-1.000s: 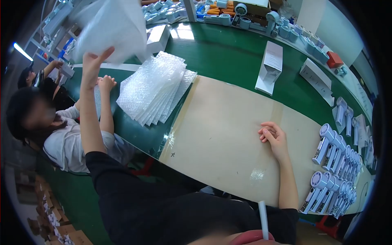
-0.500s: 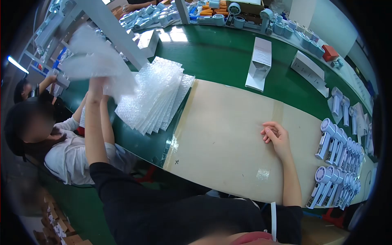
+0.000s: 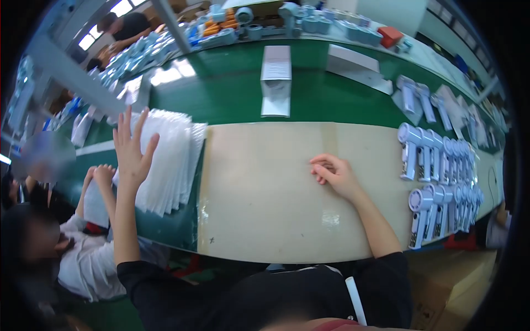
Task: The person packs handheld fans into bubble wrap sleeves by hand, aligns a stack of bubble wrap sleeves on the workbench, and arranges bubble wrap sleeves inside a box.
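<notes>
My left hand (image 3: 131,154) is raised with its fingers spread, in front of a stack of bubble-wrap bags (image 3: 165,165) at the left end of the board; nothing is in it. Whether it touches the bags I cannot tell. My right hand (image 3: 335,175) is at the middle of the beige board (image 3: 265,193), its fingers loosely bent and a little apart, holding nothing. Two rows of pale lilac handheld fans (image 3: 422,149) lie at the board's right end, some with open handles. Left of my arm is a pale blurred shape (image 3: 48,155) I cannot make out.
An open white carton (image 3: 276,63) and another white box (image 3: 356,66) lie on the green table (image 3: 232,83). Blue fan parts (image 3: 317,25) and a red box (image 3: 390,36) line the back. A co-worker's hands (image 3: 102,174) are at my left. A metal post (image 3: 74,71) rises there.
My left hand was holding a blurred translucent bag up at the left; it has let go and its fingers are spread. The view has turned left-to-right, and my right hand stays over the board.
</notes>
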Motion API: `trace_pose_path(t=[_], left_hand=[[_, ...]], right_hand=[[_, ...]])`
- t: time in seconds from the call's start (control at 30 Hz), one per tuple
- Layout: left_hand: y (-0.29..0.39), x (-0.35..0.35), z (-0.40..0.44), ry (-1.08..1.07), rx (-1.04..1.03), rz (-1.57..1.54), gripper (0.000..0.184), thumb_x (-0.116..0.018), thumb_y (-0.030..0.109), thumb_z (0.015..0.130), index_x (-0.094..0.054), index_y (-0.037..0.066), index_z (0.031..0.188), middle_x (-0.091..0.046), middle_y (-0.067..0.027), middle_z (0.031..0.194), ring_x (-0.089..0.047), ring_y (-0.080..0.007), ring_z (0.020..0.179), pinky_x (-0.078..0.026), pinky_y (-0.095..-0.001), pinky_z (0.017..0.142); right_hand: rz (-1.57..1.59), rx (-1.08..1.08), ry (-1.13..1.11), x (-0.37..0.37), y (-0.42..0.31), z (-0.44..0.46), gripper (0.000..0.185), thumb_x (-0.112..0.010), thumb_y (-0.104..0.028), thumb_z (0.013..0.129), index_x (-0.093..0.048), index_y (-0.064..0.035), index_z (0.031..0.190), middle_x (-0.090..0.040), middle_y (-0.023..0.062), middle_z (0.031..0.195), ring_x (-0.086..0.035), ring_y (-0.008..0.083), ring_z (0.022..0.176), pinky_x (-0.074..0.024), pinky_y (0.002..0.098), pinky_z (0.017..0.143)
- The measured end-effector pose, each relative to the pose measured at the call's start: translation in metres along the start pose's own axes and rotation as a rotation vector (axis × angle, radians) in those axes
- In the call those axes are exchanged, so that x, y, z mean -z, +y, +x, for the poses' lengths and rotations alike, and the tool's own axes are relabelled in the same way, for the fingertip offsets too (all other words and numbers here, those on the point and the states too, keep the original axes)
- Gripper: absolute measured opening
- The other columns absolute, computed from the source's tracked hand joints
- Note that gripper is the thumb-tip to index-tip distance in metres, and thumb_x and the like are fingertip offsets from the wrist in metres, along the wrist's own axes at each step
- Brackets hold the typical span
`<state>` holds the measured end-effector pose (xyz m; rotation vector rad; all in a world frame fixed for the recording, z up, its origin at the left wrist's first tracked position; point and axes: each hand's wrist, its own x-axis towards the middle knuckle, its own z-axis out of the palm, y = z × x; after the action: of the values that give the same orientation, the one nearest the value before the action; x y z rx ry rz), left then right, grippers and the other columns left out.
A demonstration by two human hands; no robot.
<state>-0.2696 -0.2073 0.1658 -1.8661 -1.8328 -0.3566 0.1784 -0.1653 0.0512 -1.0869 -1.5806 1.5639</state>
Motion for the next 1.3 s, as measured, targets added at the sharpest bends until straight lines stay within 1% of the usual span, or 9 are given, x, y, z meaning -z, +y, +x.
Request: trace_pose_path(t=[0.17,0.43,0.53,0.57,0.7,0.8,1.0,1.13,1.3], left_hand=[[-0.012,-0.078,-0.015,-0.332,0.156,-0.065,0.061,-0.044,0.051,0.090,-0.025,0.030,0.144,-0.011,-0.0039,0.154,-0.005,-0.0311,0.141,-0.009,-0.0715,0.099],[-0.012,-0.073,-0.007,-0.469,0.174,-0.167,0.063,-0.042,0.057,0.087,-0.028,0.032,0.143,-0.015,-0.0058,0.153,-0.009,-0.0330,0.140,-0.008,-0.0677,0.103],[0.002,-0.051,0.004,-0.367,0.012,0.254,0.063,-0.047,0.053,0.086,-0.029,0.032,0.142,-0.022,-0.0072,0.151,-0.014,-0.0338,0.139,-0.009,-0.0632,0.106],[0.027,-0.029,0.009,-0.164,-0.082,0.315,0.063,-0.057,0.039,0.084,-0.034,0.023,0.141,-0.033,-0.0079,0.145,-0.025,-0.0351,0.135,-0.015,-0.0565,0.107],[0.118,0.005,0.027,0.245,-0.224,-0.267,0.047,-0.063,0.015,0.078,-0.052,0.008,0.123,-0.051,-0.0120,0.124,-0.044,-0.0309,0.119,-0.031,-0.0442,0.101],[0.200,-0.018,0.025,0.050,-0.356,-0.789,0.042,-0.064,0.012,0.076,-0.055,0.007,0.116,-0.053,-0.0136,0.120,-0.048,-0.0315,0.113,-0.038,-0.0417,0.094],[0.327,-0.096,0.017,-0.153,-0.544,-0.854,0.048,-0.055,0.025,0.088,-0.041,0.007,0.130,-0.035,-0.0234,0.135,-0.031,-0.0396,0.128,-0.027,-0.0477,0.104],[0.335,-0.101,0.026,-0.215,-0.367,-1.069,0.042,-0.054,0.022,0.089,-0.044,0.004,0.126,-0.040,-0.0214,0.131,-0.034,-0.0384,0.125,-0.028,-0.0472,0.103],[0.331,-0.103,0.025,-0.197,-0.389,-1.075,0.034,-0.055,0.017,0.087,-0.049,0.003,0.117,-0.047,-0.0174,0.122,-0.040,-0.0340,0.120,-0.032,-0.0446,0.100]], right_hand=[[-0.064,0.081,0.011,0.007,0.010,-0.003,0.017,-0.056,-0.014,0.089,-0.061,-0.0021,0.099,-0.063,0.0046,0.079,-0.058,0.0082,0.066,-0.0486,0.0223,0.061],[-0.137,0.156,-0.024,0.010,0.010,-0.005,0.016,-0.059,-0.014,0.086,-0.061,-0.0016,0.096,-0.064,0.0056,0.078,-0.059,0.0098,0.067,-0.0484,0.0249,0.063],[-0.209,0.216,-0.024,0.012,0.007,-0.007,0.016,-0.058,-0.014,0.086,-0.061,-0.0022,0.096,-0.063,0.0057,0.078,-0.059,0.0100,0.068,-0.0478,0.0250,0.063],[-0.229,0.223,-0.032,0.013,0.007,-0.007,0.017,-0.058,-0.014,0.086,-0.062,-0.0027,0.098,-0.064,0.0058,0.080,-0.059,0.0101,0.068,-0.0476,0.0250,0.063],[-0.203,0.189,-0.056,0.016,0.009,-0.005,0.018,-0.057,-0.014,0.087,-0.062,-0.0024,0.099,-0.064,0.0059,0.082,-0.059,0.0107,0.070,-0.0479,0.0252,0.063],[-0.130,0.202,-0.009,0.012,0.007,-0.006,0.015,-0.058,-0.012,0.085,-0.061,-0.0008,0.094,-0.060,0.0054,0.071,-0.057,0.0109,0.063,-0.0472,0.0256,0.061],[-0.094,0.151,0.218,0.022,0.021,-0.007,0.016,-0.054,-0.002,0.084,-0.060,0.0013,0.099,-0.063,0.0079,0.083,-0.059,0.0097,0.066,-0.0493,0.0230,0.060],[-0.192,0.328,0.561,0.028,0.014,-0.003,0.014,-0.053,0.000,0.081,-0.060,-0.0011,0.093,-0.063,0.0072,0.080,-0.060,0.0133,0.068,-0.0484,0.0262,0.061],[-0.139,0.303,0.589,0.038,0.020,0.016,0.013,-0.054,-0.002,0.083,-0.060,-0.0011,0.095,-0.063,0.0053,0.086,-0.059,0.0107,0.071,-0.0475,0.0237,0.062]])
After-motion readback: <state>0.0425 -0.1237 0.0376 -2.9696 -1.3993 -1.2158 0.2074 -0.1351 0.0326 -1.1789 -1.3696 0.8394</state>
